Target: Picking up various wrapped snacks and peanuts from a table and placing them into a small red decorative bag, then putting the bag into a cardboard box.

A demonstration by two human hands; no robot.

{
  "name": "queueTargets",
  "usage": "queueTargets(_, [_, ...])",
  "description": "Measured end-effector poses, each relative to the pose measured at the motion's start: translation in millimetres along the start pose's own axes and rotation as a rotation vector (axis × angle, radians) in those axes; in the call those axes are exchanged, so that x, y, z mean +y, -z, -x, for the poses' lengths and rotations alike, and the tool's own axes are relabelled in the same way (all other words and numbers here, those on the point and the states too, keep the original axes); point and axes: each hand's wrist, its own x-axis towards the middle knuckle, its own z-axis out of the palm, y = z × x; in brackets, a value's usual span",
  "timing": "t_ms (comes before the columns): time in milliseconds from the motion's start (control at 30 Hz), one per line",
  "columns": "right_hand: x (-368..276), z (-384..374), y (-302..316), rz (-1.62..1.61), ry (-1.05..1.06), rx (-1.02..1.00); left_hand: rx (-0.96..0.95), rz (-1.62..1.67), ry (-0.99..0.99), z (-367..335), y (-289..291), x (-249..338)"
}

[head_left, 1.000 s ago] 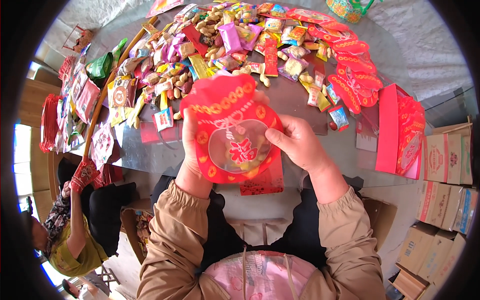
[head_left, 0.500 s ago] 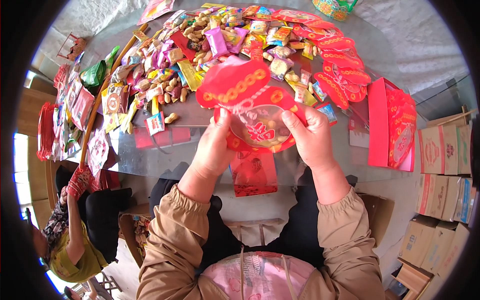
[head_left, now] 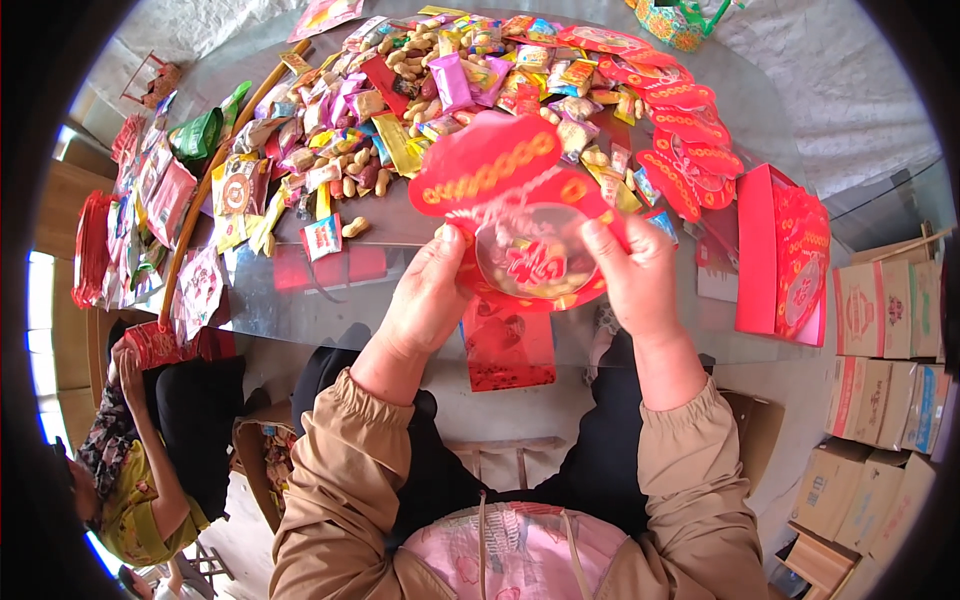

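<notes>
Between my two hands, above the near edge of the table, is a red gift pouch (head_left: 535, 295) with gold coin patterns and a clear round window. Peanuts show through the window, behind a red character. Its wide red top stands up, away from me. My left hand (head_left: 428, 285) pinches the pouch's left side, thumb on the front. Closed on its right side is my right hand (head_left: 635, 270), thumb also in front. Beyond the pouch spreads a pile of peanuts and wrapped sweets (head_left: 400, 110).
Matching red pouches (head_left: 690, 130) lie overlapped at the right of the glass table (head_left: 390, 310). Beside them stands a red box (head_left: 760, 260) holding more pouches. A wooden stick (head_left: 190, 220) borders the pile on the left. Another person's hands (head_left: 128, 365) hold a red pouch at far left.
The pouch in my hands has shifted slightly right and turned a little, its window facing me more fully. The other person's hands have lowered slightly.
</notes>
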Motion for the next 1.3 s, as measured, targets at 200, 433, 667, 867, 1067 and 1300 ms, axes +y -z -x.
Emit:
queueTargets(200, [-2.3, 0.6, 2.1, 0.039, 0.001, -0.054, 0.162, -0.121, -0.039, 9.2, 1.0, 7.3])
queueTargets(433, [9.1, -1.9, 20.1, -0.236, 0.140, -0.274, 0.072, -0.230, 0.063, 23.2, 26.8, 8.0])
queueTargets(667, [-11.1, -5.2, 0.7, -0.198, 0.270, -0.347, -0.122, -0.166, 0.327, 34.1, 16.2, 2.5])
queueTargets(867, [-12.2, -8.7, -1.3, -0.044, 0.355, -0.362, -0.162, -0.151, 0.390, 37.8, 22.4, -6.1])
queueTargets(1067, [-10.4, 1.5, 0.3, -0.116, 0.347, -0.354, -0.270, 0.138, 0.454, 33.5, 9.1, -20.0])
queueTargets(1300, [-21.1, 6.2, -5.7, -0.109, 0.355, -0.406, -0.291, 0.185, 0.480, 31.7, -0.6, -19.3])
